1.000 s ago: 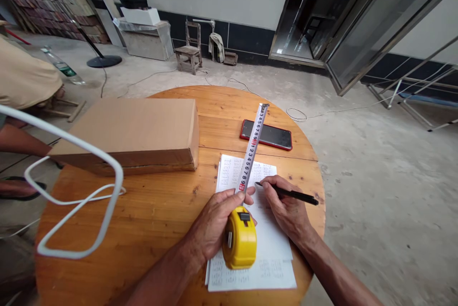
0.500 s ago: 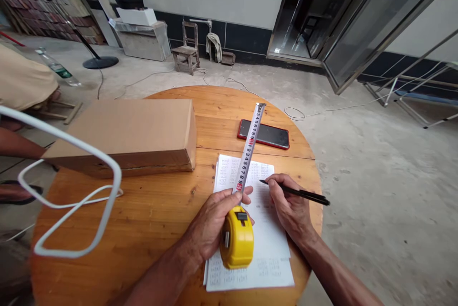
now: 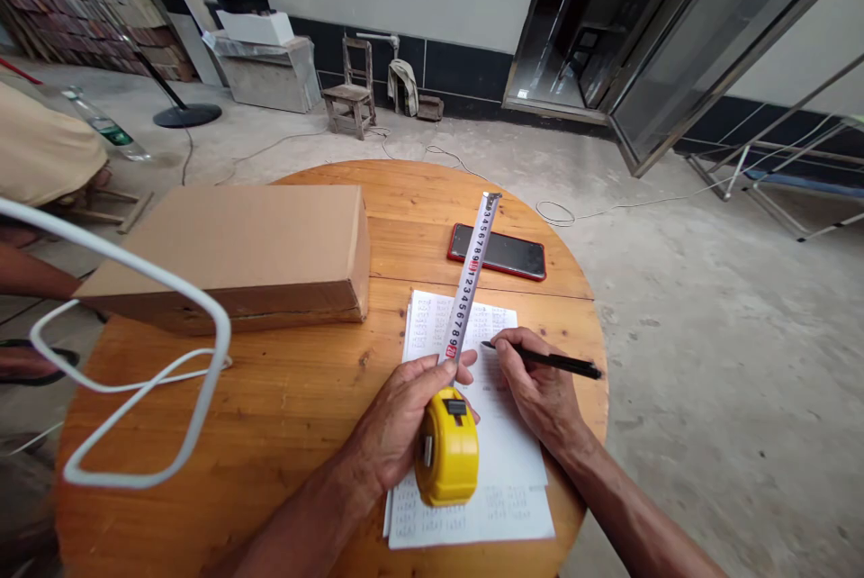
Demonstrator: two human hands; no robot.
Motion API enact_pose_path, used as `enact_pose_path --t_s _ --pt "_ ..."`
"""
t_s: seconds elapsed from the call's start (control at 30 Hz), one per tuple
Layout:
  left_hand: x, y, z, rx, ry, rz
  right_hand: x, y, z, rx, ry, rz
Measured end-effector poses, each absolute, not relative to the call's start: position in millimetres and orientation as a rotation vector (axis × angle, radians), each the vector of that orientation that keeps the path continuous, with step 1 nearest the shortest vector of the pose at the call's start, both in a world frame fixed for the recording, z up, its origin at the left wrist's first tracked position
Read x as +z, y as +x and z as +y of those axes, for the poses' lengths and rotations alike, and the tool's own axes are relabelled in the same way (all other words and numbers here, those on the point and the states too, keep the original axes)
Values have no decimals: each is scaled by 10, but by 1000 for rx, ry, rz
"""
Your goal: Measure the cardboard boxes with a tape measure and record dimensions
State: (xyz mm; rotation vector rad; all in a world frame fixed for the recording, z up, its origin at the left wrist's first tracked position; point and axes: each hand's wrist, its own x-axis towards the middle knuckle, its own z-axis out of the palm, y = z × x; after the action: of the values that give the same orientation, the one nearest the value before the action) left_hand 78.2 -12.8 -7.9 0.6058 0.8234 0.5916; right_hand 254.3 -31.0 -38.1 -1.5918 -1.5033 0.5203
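Note:
My left hand (image 3: pixel 411 407) is closed around a yellow tape measure (image 3: pixel 449 456), thumb on the blade by its mouth. The metal blade (image 3: pixel 464 294) sticks out away from me, past the 20 mark, its hooked end beyond a phone (image 3: pixel 499 251) in a red case. In my right hand (image 3: pixel 540 384) a black pen (image 3: pixel 563 364) is pinched, its tip over the upper part of the paper sheets (image 3: pixel 503 434). Whether the tip touches the paper I cannot tell. Columns of small handwriting cover parts of the sheets. The tape measure hides some of the writing.
A closed cardboard box (image 3: pixel 236 245) sits at the left of the round wooden table (image 3: pixel 303 434). A white looped bar (image 3: pixel 135 263) crosses the left foreground. Beyond the table are a small wooden chair (image 3: pixel 349 92) and an open door (image 3: pixel 675 65). At far left, part of another person shows.
My right hand with the pen has shifted slightly left across the paper, toward the tape blade. My left hand and the tape measure stay in place.

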Motion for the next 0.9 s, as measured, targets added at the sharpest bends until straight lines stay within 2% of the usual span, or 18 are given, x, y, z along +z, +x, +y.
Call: enact_pose_path --t_s 0.9 --pt "-65 784 -123 595 597 828 -382 2535 -314 575 -1625 -1498"
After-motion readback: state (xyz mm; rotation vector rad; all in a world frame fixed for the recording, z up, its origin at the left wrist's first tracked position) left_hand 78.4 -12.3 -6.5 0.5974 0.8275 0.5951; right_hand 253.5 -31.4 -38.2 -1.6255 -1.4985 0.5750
